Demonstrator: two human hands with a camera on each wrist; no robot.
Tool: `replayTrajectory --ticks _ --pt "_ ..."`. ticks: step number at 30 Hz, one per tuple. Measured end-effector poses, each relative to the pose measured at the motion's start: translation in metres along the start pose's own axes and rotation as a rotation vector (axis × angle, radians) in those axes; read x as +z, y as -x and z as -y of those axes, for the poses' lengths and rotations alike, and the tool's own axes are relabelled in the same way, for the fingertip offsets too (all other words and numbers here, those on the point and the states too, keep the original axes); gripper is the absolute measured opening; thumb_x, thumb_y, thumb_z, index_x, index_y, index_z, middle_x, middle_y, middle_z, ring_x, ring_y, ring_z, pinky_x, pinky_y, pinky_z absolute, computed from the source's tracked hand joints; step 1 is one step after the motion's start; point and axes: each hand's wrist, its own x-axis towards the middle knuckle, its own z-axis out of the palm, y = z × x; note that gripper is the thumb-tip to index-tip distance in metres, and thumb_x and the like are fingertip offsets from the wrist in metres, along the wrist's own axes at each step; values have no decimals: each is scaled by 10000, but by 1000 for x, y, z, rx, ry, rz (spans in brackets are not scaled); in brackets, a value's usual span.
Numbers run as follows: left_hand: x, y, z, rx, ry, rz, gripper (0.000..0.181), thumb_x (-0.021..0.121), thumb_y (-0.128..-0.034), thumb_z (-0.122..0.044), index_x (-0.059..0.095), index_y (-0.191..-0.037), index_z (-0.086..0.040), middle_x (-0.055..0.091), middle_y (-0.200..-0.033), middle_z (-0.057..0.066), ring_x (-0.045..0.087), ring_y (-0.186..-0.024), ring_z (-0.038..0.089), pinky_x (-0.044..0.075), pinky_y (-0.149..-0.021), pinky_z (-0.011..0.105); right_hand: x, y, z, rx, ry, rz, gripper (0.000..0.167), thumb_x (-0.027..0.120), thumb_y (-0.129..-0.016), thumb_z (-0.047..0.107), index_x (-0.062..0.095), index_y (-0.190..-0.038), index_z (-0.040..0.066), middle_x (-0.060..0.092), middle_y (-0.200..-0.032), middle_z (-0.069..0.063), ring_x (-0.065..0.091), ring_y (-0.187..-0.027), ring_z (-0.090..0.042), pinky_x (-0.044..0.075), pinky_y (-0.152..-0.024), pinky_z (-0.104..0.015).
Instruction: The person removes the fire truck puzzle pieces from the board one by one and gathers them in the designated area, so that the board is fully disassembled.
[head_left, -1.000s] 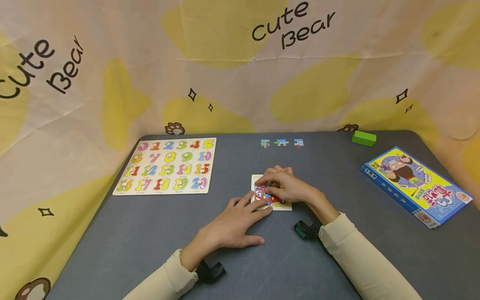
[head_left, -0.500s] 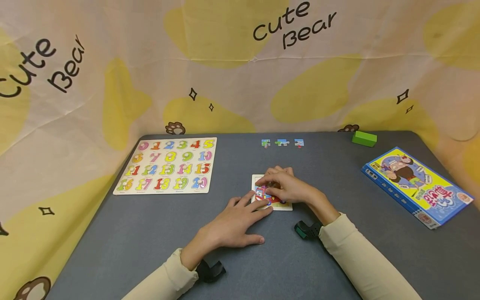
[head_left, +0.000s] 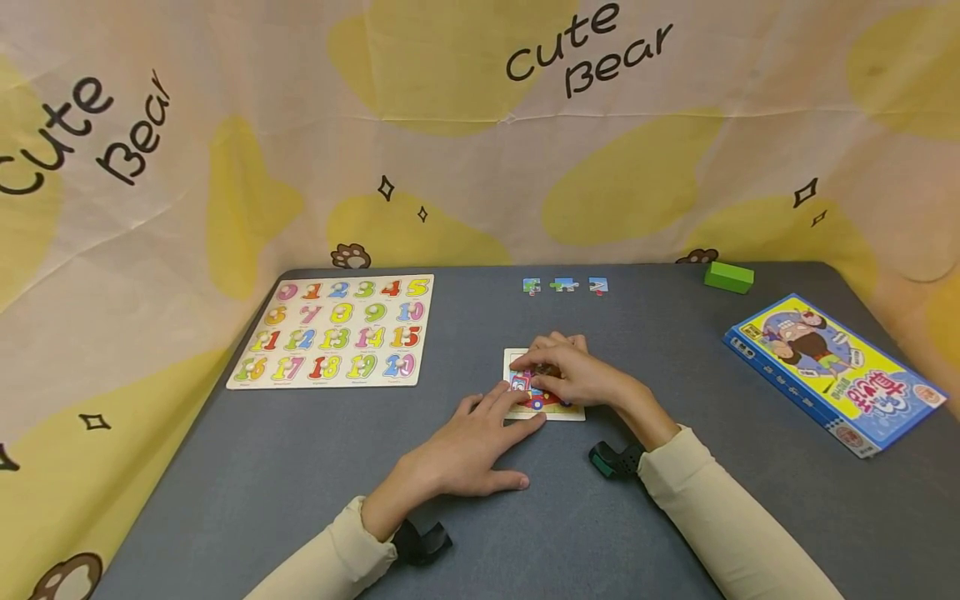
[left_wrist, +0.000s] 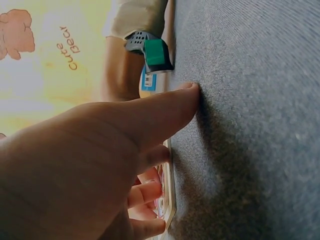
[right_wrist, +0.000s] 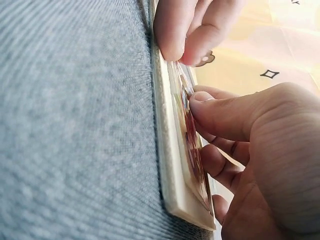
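A small framed jigsaw puzzle [head_left: 566, 414] with a red vehicle picture lies flat on the grey table. My left hand [head_left: 468, 454] rests fingertips on its near left part, fingers spread and thumb down on the table. My right hand [head_left: 581, 375] is over the puzzle's upper part, with thumb and index finger bent around a puzzle piece, mostly hidden beneath them. In the right wrist view the right thumb [right_wrist: 220, 112] touches the picture surface just above the pale frame [right_wrist: 175, 195]. The left thumb [left_wrist: 165, 112] is near in the left wrist view.
Three loose puzzle pieces [head_left: 564, 285] lie in a row at the back. A number board [head_left: 423, 333] is at the left. At the right are a green block [head_left: 728, 277] and a blue and yellow box [head_left: 832, 367]. A printed cloth [head_left: 465, 167] hangs behind the table.
My left fingers have shifted slightly up and left on the puzzle, uncovering more of the vehicle and its blue wheel. The right hand stays in place.
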Motion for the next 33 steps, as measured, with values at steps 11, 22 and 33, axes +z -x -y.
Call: replayTrajectory --ticks 11,22,33 --pt "0 0 0 -16 -5 15 772 650 -949 -541 345 -1602 -265 320 -1659 55 143 -1591 357 260 -1207 582 0 -1 2 -2 -19 -4 296 652 -961 76 732 -1231 168 669 -1057 30 424 -899 -150 190 -834 -415" --pt "0 0 -1 -27 -6 14 762 651 -948 -541 359 -1596 -266 349 -1647 42 143 -1591 356 259 -1208 574 3 -1 -2 0 -31 -25 262 646 -976 97 737 -1210 171 656 -1019 53 426 -899 -135 183 -823 -410" --pt "0 0 0 -23 -18 16 765 645 -950 -547 351 -1599 -268 359 -1638 40 146 -1591 352 266 -1207 573 0 0 -1 17 -85 -51 269 673 -968 112 728 -1226 162 669 -1047 34 453 -961 -189 186 -832 -418"
